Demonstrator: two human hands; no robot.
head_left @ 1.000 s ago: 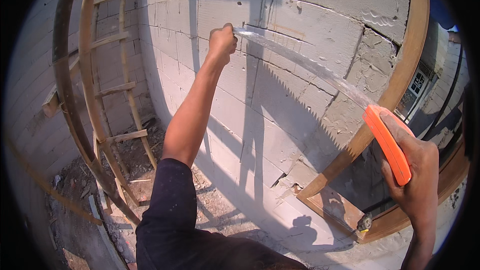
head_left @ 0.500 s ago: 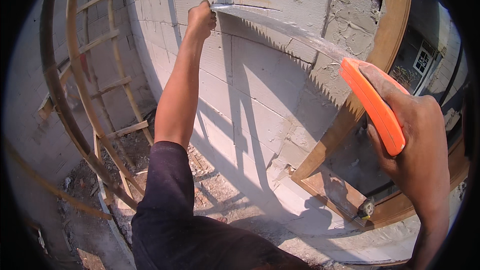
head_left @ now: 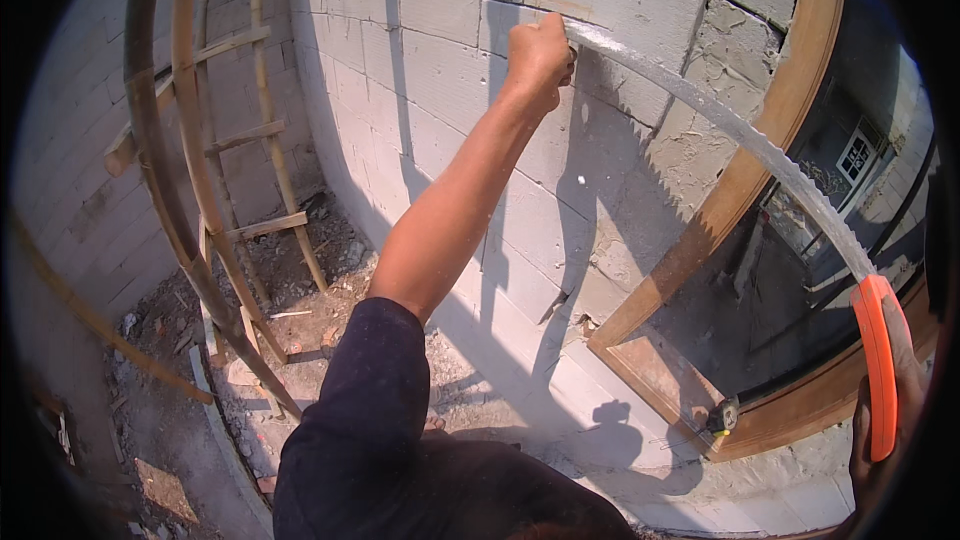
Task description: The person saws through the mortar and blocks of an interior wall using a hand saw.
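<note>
A hand saw with a dusty, pale blade (head_left: pixel 735 130) spans the upper right, in front of a light block wall (head_left: pixel 440 80). My left hand (head_left: pixel 540 60) is closed in a fist at the blade's far end. At the right rim, my right hand (head_left: pixel 905 365) is wrapped round the saw's orange handle (head_left: pixel 876 365), partly lost in the dark picture edge. The blade bows from the fist down to the handle, and its toothed shadow falls on the wall.
A brown wooden frame (head_left: pixel 735 180) edges the opening at right, with a tape measure (head_left: pixel 722 414) on its lower corner. Bamboo poles (head_left: pixel 200 160) and a ladder (head_left: pixel 265 100) lean at left. Rubble (head_left: pixel 320 310) covers the ground.
Both hands and the saw have moved right; the handle has also dropped lower, toward the picture's rim. The view has shifted slightly.
</note>
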